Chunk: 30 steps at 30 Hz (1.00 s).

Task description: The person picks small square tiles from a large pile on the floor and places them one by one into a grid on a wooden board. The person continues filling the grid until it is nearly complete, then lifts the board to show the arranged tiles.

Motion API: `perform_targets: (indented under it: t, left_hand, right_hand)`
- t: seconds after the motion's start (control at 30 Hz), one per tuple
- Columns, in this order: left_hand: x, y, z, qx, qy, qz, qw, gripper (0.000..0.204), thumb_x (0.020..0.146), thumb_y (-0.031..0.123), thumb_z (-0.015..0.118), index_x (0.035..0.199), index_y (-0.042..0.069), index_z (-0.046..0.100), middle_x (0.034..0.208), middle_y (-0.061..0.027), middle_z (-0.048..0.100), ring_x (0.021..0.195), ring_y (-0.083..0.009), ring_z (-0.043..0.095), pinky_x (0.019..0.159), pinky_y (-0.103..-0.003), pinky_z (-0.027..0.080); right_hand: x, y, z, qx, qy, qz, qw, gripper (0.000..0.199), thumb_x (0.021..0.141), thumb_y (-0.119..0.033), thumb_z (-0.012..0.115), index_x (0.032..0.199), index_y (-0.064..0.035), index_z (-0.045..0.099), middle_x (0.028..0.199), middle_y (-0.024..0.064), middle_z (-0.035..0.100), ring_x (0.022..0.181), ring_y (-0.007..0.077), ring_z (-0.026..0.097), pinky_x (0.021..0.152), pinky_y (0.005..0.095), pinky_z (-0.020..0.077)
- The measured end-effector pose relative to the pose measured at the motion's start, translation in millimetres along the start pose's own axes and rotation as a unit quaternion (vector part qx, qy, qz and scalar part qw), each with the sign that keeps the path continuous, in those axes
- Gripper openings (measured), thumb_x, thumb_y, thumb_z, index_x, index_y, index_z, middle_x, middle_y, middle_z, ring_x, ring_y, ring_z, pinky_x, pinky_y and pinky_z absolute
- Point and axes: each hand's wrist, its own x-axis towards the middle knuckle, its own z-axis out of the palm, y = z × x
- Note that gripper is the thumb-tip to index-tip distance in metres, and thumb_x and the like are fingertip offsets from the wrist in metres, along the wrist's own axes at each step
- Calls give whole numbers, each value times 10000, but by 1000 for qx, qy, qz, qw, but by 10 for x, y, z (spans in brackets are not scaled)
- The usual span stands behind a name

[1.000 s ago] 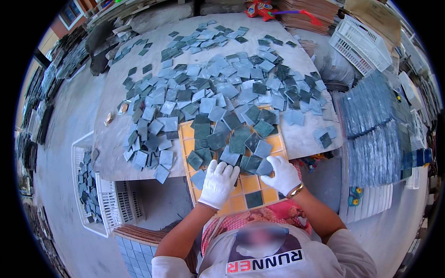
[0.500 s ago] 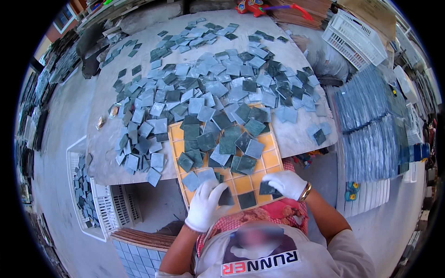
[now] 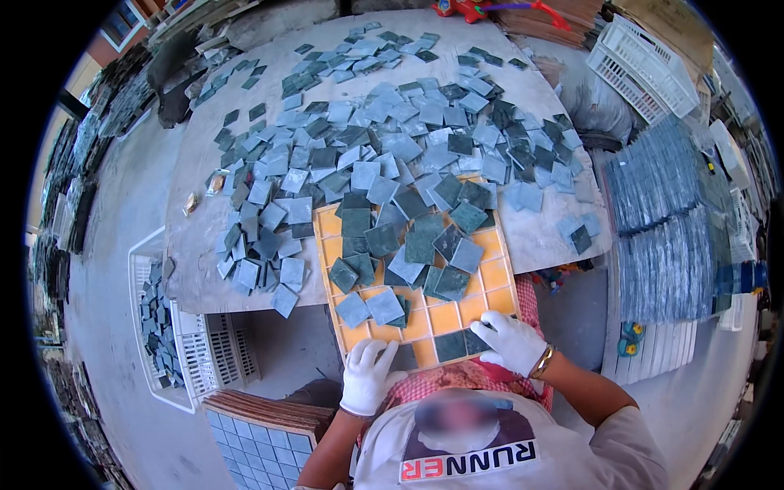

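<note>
An orange tray divided by pale ribs into square cells (image 3: 353, 333) lies partly on the table edge, over my lap. Loose green and grey stone tiles (image 3: 381, 240) are heaped on its upper part. My left hand (image 3: 366, 379), in a white glove, curls at the near left, its fingers and thumb around the edge of a dark tile (image 3: 403, 358). Gloved too, my right hand (image 3: 511, 345) pinches another dark green tile (image 3: 474, 341) at the near right. Between the hands, a dark tile (image 3: 451, 346) fills one cell beside a bare orange one.
Many loose tiles (image 3: 392, 147) cover the table (image 3: 547, 245). On the left stands a white crate (image 3: 189, 359) of tiles, near a stack of tiled sheets (image 3: 261, 433). To the right are stacked tile sheets (image 3: 661, 220) and a white crate (image 3: 641, 69).
The right-hand tile has come left and down, beside the seated one. My left hand's tile has lowered to the tray. The whole view has shifted slightly.
</note>
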Motion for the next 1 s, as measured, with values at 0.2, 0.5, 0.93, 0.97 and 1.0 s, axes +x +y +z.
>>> perform_targets:
  t: [0.2,0.5,0.93,0.97,1.0]
  left_hand:
    - [129,105,-113,-4,-20,9,1000,535,634,252,763,1117,67,623,1039,-87,536,1026,-293,507,861,-417,429]
    - [-18,17,-387,5,15,-62,998,594,624,196,746,1159,17,561,1126,-147,543,1085,-350,500,922,-448,413]
    - [234,-321,-398,-17,135,-125,983,554,648,143,756,1164,53,575,1138,-123,567,1028,-339,534,880,-419,457]
    - [325,-354,-374,-10,121,-135,983,578,644,161,767,1174,56,563,1139,-119,558,1031,-337,530,877,-420,458]
    - [404,-402,-338,-3,107,-144,984,602,639,178,777,1184,59,550,1139,-115,548,1033,-335,526,873,-420,460]
  right_hand:
    - [224,-135,-1,25,119,-43,992,435,782,-249,683,1160,-103,526,1033,107,555,844,270,624,693,374,521]
    - [665,-560,390,50,52,-178,981,322,776,-276,686,1034,-132,558,928,52,586,811,230,629,690,352,517]
    - [1425,-599,171,3,52,-114,992,604,686,-277,772,1186,-73,503,1151,124,509,963,281,574,793,381,506]
    - [1407,-602,151,66,103,-113,986,455,736,-260,727,1104,-50,561,1081,136,564,919,294,592,775,370,510]
    - [1383,-568,163,120,114,-100,981,384,765,-259,701,1055,-42,575,1023,132,583,876,279,603,758,360,512]
